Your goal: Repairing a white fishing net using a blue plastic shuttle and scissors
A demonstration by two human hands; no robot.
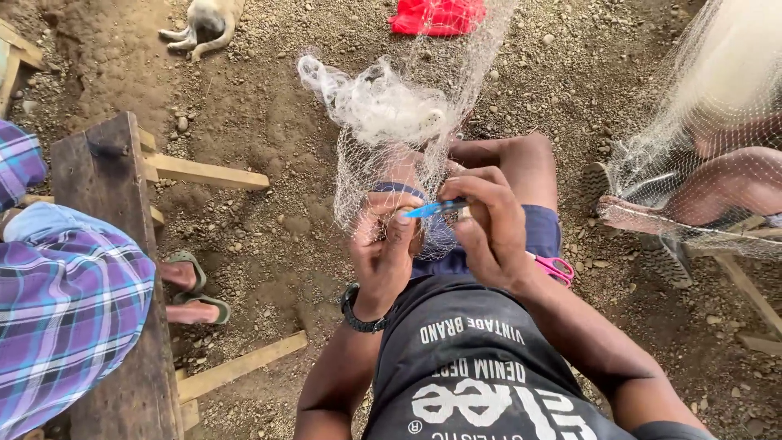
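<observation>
Soft, even daylight fills the scene, bright but shaded, with no hard shadows on the brown gravelly dirt floor (269, 244). The pale fine-mesh fishing net (383, 114) is the brightest part and nearly washes out at the upper right. The centre is sharp; the wide lens bends and stretches the edges, and the nearest purple plaid cloth (65, 326) looks slightly soft.

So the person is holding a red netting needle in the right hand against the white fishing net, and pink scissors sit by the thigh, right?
Not quite: the netting needle is blue, not red, as the head view shows. The right hand does hold it against the white fishing net, and the pink scissors do sit by the thigh.
</observation>
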